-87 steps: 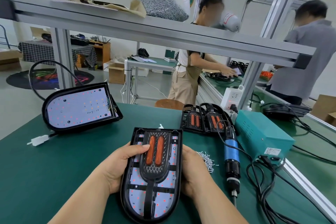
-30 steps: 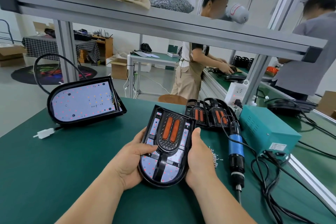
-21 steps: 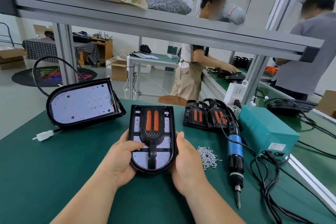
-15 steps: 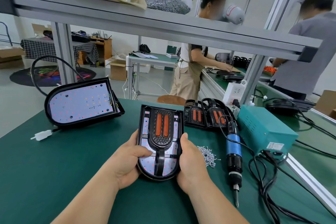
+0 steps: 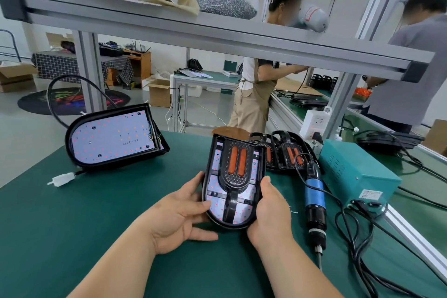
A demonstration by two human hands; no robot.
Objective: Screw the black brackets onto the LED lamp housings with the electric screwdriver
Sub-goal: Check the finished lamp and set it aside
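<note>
Above the green workbench (image 5: 72,225), left hand (image 5: 179,215) and right hand (image 5: 271,213) grip an LED lamp housing (image 5: 233,185) fitted with a black bracket (image 5: 235,176), electric screwdriver (image 5: 314,203) alongside.

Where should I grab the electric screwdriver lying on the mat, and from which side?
Take the electric screwdriver by its blue barrel, coming down from above with the right hand, the nearer one, once it frees the lamp housing. The tool lies flat, bit toward you, cord trailing off the far end; the teal power box crowds its right side.
</note>
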